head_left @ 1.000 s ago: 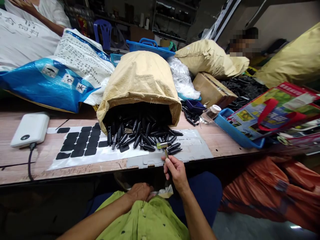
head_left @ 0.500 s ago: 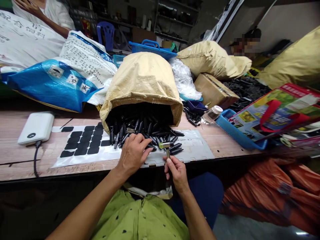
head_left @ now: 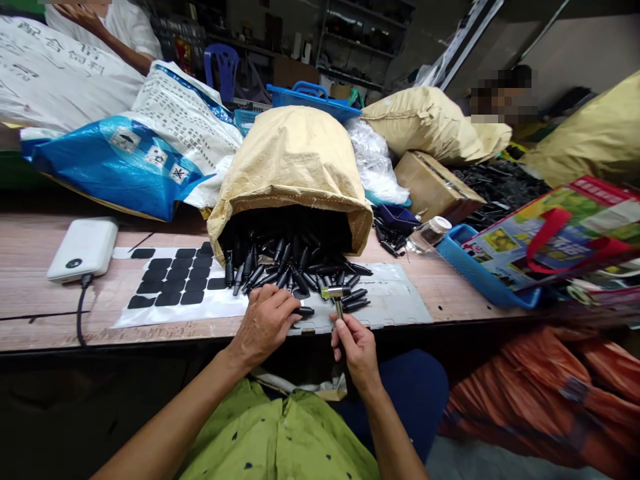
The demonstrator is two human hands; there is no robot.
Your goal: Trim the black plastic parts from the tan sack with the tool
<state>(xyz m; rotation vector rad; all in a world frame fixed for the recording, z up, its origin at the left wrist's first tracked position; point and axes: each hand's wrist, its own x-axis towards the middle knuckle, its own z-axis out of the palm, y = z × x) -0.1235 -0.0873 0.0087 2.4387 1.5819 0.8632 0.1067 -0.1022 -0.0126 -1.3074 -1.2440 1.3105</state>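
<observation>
My left hand point(head_left: 269, 320) is closed on a short black pen-like tube point(head_left: 305, 311), whose end sticks out to the right past the fingertips, low over the table's front edge. In my right hand point(head_left: 354, 343) is a small mallet point(head_left: 336, 292), gripped by its handle; the head has a yellowish end and a metallic end. Just beyond both hands, many similar black tubes point(head_left: 283, 257) spill from the mouth of a tan sack point(head_left: 300, 157). Some lie on a grey sheet point(head_left: 395, 293) beside the mallet head.
Left of the sack, a white sheet with black rounded patches point(head_left: 173, 273) lies near a white power bank point(head_left: 84, 248) with a cable. On the right are a blue tray point(head_left: 460, 253), a clear jar point(head_left: 429, 233) and a cardboard box point(head_left: 435, 187). Blue-white sacks point(head_left: 145, 147) stand behind.
My left hand has drawn back slightly from the pile and closed on a black tube. The right hand still holds the mallet in nearly the same place. The view has shifted a little.
</observation>
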